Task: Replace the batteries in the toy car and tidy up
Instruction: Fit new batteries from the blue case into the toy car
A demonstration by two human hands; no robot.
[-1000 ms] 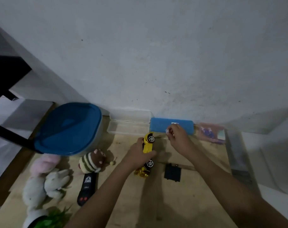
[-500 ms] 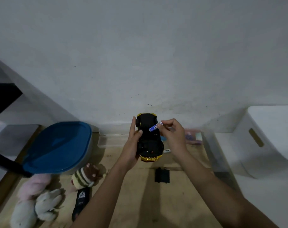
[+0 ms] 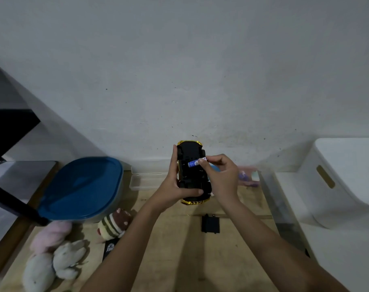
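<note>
The yellow toy car (image 3: 191, 175) is held up above the wooden table, its black underside facing me. My left hand (image 3: 174, 186) grips it from the left side, thumb across the lower part of the underside. My right hand (image 3: 218, 175) pinches a blue and white battery (image 3: 193, 163) between thumb and fingers, the battery's free end lying over the middle of the car's underside. The black battery cover (image 3: 210, 223) lies flat on the table below the car.
A blue-lidded container (image 3: 80, 188) stands at the left, a clear plastic box (image 3: 145, 181) against the wall. Plush toys (image 3: 53, 260), a striped plush (image 3: 114, 225) and a black remote (image 3: 110, 248) lie front left. A white bin (image 3: 337, 182) sits right.
The car has been lifted off the table and turned underside up. My right hand brought the battery over the underside. The camera has tilted, showing the white bin at the right.
</note>
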